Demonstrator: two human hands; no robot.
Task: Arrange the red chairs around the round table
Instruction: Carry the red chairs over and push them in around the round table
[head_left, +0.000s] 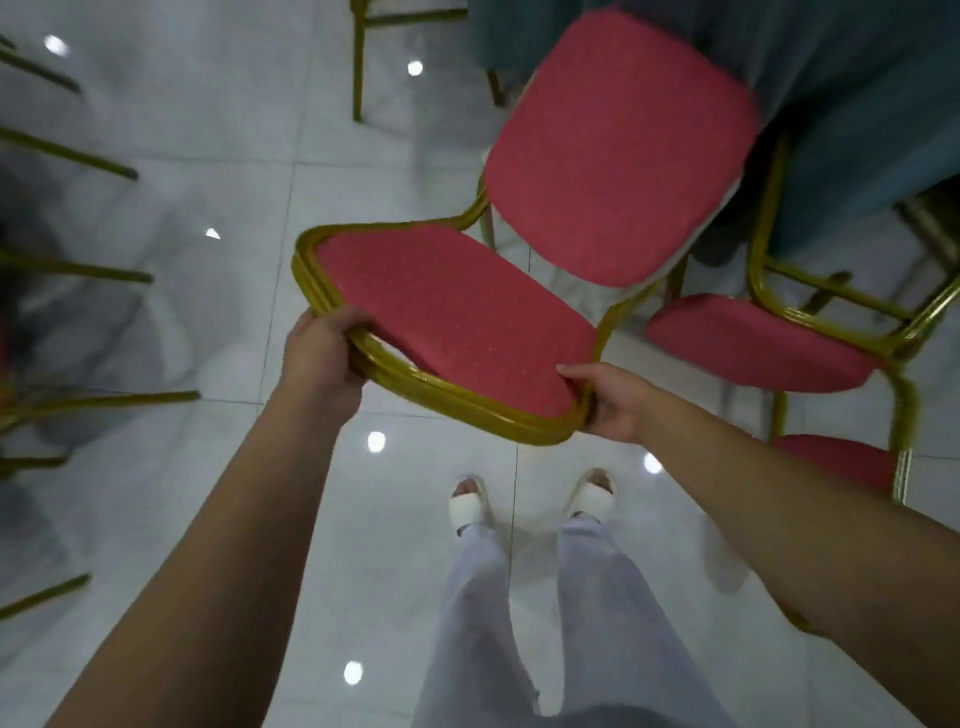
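As hands (322, 348) (613, 400) grip (backrest (452, 322)), chair (618, 150) between.

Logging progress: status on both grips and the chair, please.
Left grip, right grip hold red chair by its backrest. Seat at teal tablecloth. Neighbour chair close right.

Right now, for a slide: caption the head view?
Left hand and right hand grip a red chair by its back at the table.

Red-cushioned chair with gold metal frame (618, 150), backrest nearest the camera; left hand (324, 348) grips backrest's left rim; right hand (608, 400) grips its right corner, thumb on the padding; teal-draped table (857, 78) at seat's far edge; second red gold-framed chair (753, 338) just right; glossy white tiled floor (234, 156) beneath.
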